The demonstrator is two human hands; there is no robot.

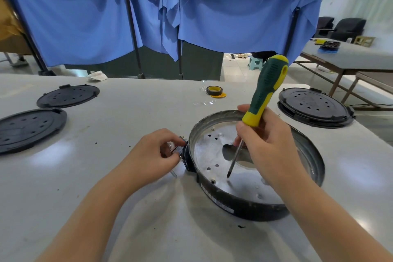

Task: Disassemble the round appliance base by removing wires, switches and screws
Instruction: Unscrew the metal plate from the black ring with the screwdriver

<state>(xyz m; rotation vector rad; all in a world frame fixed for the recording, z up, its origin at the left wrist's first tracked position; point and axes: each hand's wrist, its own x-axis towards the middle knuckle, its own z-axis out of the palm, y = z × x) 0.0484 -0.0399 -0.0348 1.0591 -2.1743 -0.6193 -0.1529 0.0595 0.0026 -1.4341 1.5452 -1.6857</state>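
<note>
So the round appliance base [251,168] is sitting open side up on the table [127,176], right under both hands, which is giving easy access to the metal floor inside and the fittings on the rim. The right hand [268,147] is wrapping its fingers [244,110] round the lower yellow part of the screwdriver [265,91], handle sticking up and tilted away, tip hanging just over the perforated plate below the knuckles. Looks to me like it's being parked there, ready for the next screw, while the other hand is doing the fiddly bit. The left hand [157,151] is curling tight, fingertips pinching a small switch part [177,148] that's sitting right against the outside of the rim; I'd guess it's being worked loose from its slot. Can't tell if any wire is attached. Beyond the fingers there's a tape roll [214,90], and black lids [68,95] are lying off to the sides.
</note>
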